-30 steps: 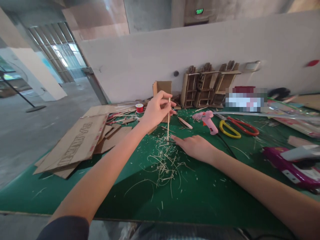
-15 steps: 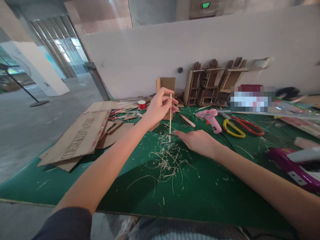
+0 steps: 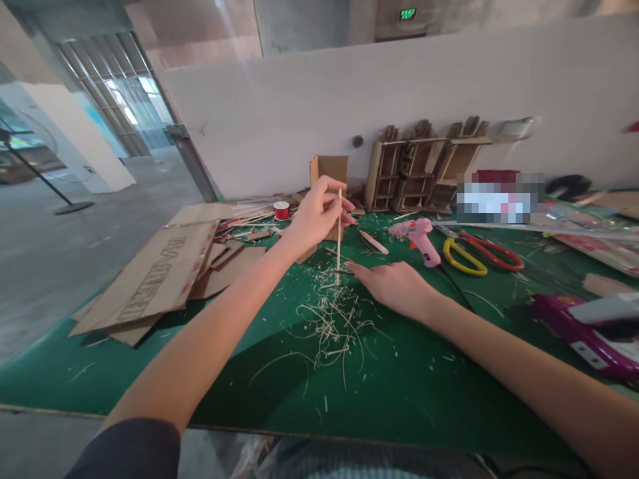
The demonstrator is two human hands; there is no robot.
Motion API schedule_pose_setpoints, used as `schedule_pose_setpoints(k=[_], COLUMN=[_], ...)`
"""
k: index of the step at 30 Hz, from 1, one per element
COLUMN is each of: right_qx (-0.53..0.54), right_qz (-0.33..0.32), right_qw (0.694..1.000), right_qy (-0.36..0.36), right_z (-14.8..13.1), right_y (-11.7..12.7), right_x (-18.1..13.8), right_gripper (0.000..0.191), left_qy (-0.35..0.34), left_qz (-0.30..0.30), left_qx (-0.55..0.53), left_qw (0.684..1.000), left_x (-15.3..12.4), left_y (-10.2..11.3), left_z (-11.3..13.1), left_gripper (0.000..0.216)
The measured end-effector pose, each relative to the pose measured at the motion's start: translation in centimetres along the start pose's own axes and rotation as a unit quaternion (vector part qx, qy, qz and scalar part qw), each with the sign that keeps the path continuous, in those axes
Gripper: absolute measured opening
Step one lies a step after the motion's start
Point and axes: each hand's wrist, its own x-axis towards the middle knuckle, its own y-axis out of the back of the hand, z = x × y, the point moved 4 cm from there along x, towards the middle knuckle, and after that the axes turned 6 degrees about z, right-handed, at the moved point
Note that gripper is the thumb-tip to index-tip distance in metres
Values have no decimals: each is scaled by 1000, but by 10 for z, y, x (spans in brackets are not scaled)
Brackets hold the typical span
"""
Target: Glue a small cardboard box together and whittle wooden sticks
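My left hand pinches the upper end of a thin pale wooden stick and holds it upright over the green table. Low on the stick, a small dark blade lies against the wood. My right hand is closed on that blade's near end; its handle is hidden in the palm. Around and below the stick's lower end spreads a heap of thin curled wood shavings.
Cardboard sheets lie at left, near a red thread spool. Beyond my right hand are a pink glue gun and yellow-and-red-handled scissors. A purple tool sits far right. Cardboard structures lean on the wall.
The blade and right fingertips have shifted very slightly down and left along the stick. My left hand keeps its pinch, and the view has turned a little.
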Motion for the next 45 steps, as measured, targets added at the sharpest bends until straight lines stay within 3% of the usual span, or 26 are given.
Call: schedule_pose_setpoints(k=[7,15,24,32,39,45], right_qx=[15,17,18,6,19,19], right_qz=[-20,-20,-33,-53,-39,-39], right_qw=[998,999,998,997,999,999], right_qy=[65,-19,41,-56,30,-1], right_z=[-7,5,2,10,0,5], right_y=[-7,-4,-8,2,-8,1], right_x=[-7,-2,-6,2,-9,-4], right_gripper=[47,47,45,49,45,45], left_qy=[14,14,7,5,-7,-21], left_qz=[3,3,-5,5,6,16], left_qx=[15,21,8,27,65,83], left_qw=[1000,1000,1000,1000,998,996], left_x=[-1,2,1,1,-2,-2], left_y=[-3,3,0,4,1,3], left_z=[6,-2,5,1,9,8], left_gripper=[19,20,17,18,18,16])
